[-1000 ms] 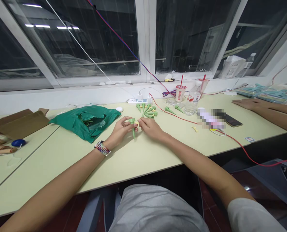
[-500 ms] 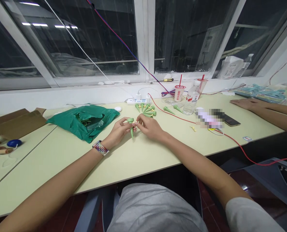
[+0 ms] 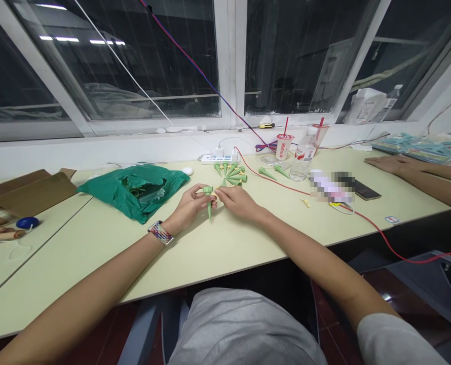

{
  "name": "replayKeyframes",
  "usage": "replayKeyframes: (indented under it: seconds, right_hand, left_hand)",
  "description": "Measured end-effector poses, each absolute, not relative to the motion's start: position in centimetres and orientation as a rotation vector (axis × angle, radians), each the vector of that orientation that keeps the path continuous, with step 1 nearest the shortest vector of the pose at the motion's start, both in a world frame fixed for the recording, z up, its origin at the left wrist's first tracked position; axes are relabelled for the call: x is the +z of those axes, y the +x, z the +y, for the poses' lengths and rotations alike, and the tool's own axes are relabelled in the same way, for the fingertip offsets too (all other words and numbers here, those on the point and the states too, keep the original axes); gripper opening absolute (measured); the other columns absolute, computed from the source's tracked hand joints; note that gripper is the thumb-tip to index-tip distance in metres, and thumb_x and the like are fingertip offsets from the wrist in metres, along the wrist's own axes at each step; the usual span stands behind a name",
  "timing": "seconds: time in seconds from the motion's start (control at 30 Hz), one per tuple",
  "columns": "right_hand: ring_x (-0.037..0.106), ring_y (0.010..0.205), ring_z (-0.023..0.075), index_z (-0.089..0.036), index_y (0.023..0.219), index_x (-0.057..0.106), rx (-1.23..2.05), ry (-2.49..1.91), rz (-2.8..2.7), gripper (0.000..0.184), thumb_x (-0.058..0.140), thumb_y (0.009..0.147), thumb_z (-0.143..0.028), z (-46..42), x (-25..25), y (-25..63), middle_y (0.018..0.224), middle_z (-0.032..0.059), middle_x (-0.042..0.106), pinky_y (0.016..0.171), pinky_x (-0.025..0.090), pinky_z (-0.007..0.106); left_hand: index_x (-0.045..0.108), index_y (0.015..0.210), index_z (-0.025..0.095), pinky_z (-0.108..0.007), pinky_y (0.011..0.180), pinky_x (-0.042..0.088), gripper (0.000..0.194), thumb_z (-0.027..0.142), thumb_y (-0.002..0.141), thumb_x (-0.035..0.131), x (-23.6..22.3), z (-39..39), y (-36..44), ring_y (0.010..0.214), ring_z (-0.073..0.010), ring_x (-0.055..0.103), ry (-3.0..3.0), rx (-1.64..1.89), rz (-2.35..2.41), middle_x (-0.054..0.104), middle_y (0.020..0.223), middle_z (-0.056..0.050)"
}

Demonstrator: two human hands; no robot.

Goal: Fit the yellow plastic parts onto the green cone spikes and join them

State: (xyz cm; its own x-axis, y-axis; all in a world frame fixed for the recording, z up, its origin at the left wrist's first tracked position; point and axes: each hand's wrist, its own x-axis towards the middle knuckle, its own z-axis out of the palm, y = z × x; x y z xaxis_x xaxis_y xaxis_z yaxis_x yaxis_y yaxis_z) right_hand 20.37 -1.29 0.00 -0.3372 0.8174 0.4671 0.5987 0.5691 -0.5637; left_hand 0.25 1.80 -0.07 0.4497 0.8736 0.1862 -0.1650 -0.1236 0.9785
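Green plastic watering spike (image 3: 209,204) is held tip down, directly in front of the white power strip (image 3: 215,159). It is gripped at its collar by the closed fingers of the left hand (image 3: 189,202), and a multicoloured watch band (image 3: 160,233) is worn on that wrist. The fingers of the right hand (image 3: 237,200) are curled in against the collar, beside a small yellow part (image 3: 215,192). Whether that part is gripped cannot be told (the fingers hide it). A steady pinch at the collar, with the spike kept square to the yellow part, is judged the sound hold.

A pile of green spikes (image 3: 230,175) lies just in front of the power strip, and 2 loose spikes (image 3: 274,172) lie to its right. A red cable (image 3: 271,185) runs across the tabletop right of the power strip and is judged a possible snag for the right sleeve or hand. A green plastic bag (image 3: 134,191) lies left of the power strip, with a cardboard box (image 3: 28,186) farther left. A plastic cup (image 3: 284,147) and a water bottle (image 3: 303,162) stand to its right. Well right of it, a co-worker's hand (image 3: 387,163) rests flat on the table.
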Motion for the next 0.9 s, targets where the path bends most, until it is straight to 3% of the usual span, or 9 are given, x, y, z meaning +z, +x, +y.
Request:
replayKeyframes:
  seconds: [0.07, 0.23, 0.3, 0.43, 0.5, 0.7, 0.8, 0.9]
  right_hand:
    - [0.054, 0.07, 0.0169, -0.023, 0.079, 0.051, 0.474, -1.125, -2.014, 0.042, 0.034, 0.112, -0.042, -1.3, 0.0, 20.4, 0.071, -0.0008, 0.057, 0.067, 0.034, 0.028]
    - [0.055, 0.073, 0.0177, -0.024, 0.095, 0.054, 0.341, -1.104, -2.048, 0.021, 0.045, 0.107, -0.038, -1.6, 0.2, 20.4, 0.082, -0.0002, 0.064, 0.068, 0.035, 0.028]
    - [0.055, 0.072, 0.0177, -0.024, 0.091, 0.053, 0.382, -1.09, -2.049, 0.022, 0.044, 0.106, -0.037, -1.4, 0.0, 20.3, 0.079, -0.0002, 0.062, 0.069, 0.036, 0.028]
    - [0.051, 0.054, 0.0163, -0.025, 0.078, 0.043, 0.944, -1.073, -1.828, 0.038, 0.034, 0.109, -0.045, -0.6, -0.6, 19.7, 0.055, -0.0051, 0.047, 0.062, 0.041, 0.028]
    - [0.05, 0.05, 0.0163, -0.026, 0.077, 0.039, 1.067, -1.089, -1.764, 0.04, 0.028, 0.109, -0.047, -0.4, -0.8, 19.5, 0.052, -0.006, 0.043, 0.06, 0.041, 0.028]
    - [0.056, 0.076, 0.0184, -0.023, 0.092, 0.05, 0.196, -1.133, -2.111, 0.023, 0.042, 0.108, -0.037, -1.7, -0.2, 20.1, 0.088, 0.0041, 0.065, 0.07, 0.035, 0.029]
    - [0.056, 0.079, 0.0184, -0.023, 0.092, 0.052, 0.149, -1.133, -2.169, 0.026, 0.037, 0.11, -0.033, -1.8, -0.2, 20.2, 0.091, 0.0044, 0.066, 0.07, 0.034, 0.029]
    - [0.055, 0.073, 0.0178, -0.023, 0.086, 0.05, 0.371, -1.127, -2.025, 0.029, 0.038, 0.109, -0.037, -1.1, -0.5, 19.8, 0.08, 0.0019, 0.063, 0.067, 0.036, 0.028]
  left_hand:
    - [0.064, 0.104, 0.021, -0.034, 0.08, 0.055, 0.039, 0.028, 0.075, 0.09, 0.0, 1.6, 0.4, 0.075, -0.0177, 0.071, 1.45, 1.074, 0.691, 0.073, 0.083, 0.0]
    - [0.064, 0.093, 0.019, -0.033, 0.076, 0.055, 0.034, 0.03, 0.075, 0.09, 0.5, 1.1, 0.7, 0.075, -0.0173, 0.07, 1.333, 0.967, 0.671, 0.073, 0.088, -0.003]
    - [0.064, 0.095, 0.019, -0.034, 0.075, 0.055, 0.035, 0.033, 0.076, 0.089, 0.6, 1.0, 0.7, 0.073, -0.0176, 0.069, 1.364, 0.934, 0.676, 0.072, 0.083, -0.003]
    - [0.061, 0.11, 0.022, -0.033, 0.075, 0.054, 0.046, 0.033, 0.076, 0.091, 0.3, 0.9, 0.6, 0.074, -0.0187, 0.07, 1.555, 1.095, 0.756, 0.071, 0.076, 0.001]
    - [0.062, 0.111, 0.022, -0.032, 0.074, 0.054, 0.046, 0.031, 0.077, 0.091, 0.3, 1.0, 0.7, 0.073, -0.018, 0.07, 1.531, 1.135, 0.772, 0.07, 0.076, 0.001]
    - [0.071, 0.086, 0.014, -0.028, 0.071, 0.055, 0.022, 0.025, 0.076, 0.088, 0.7, 1.6, 0.4, 0.073, -0.0147, 0.065, 1.099, 0.726, 0.712, 0.068, 0.081, -0.006]
    - [0.07, 0.087, 0.015, -0.028, 0.072, 0.055, 0.025, 0.027, 0.077, 0.089, 0.5, 1.5, 0.4, 0.074, -0.015, 0.066, 1.18, 0.786, 0.693, 0.069, 0.082, -0.005]
    - [0.066, 0.1, 0.019, -0.033, 0.076, 0.054, 0.036, 0.035, 0.078, 0.089, 0.3, 1.0, 0.7, 0.075, -0.0179, 0.068, 1.418, 0.964, 0.713, 0.072, 0.081, -0.003]
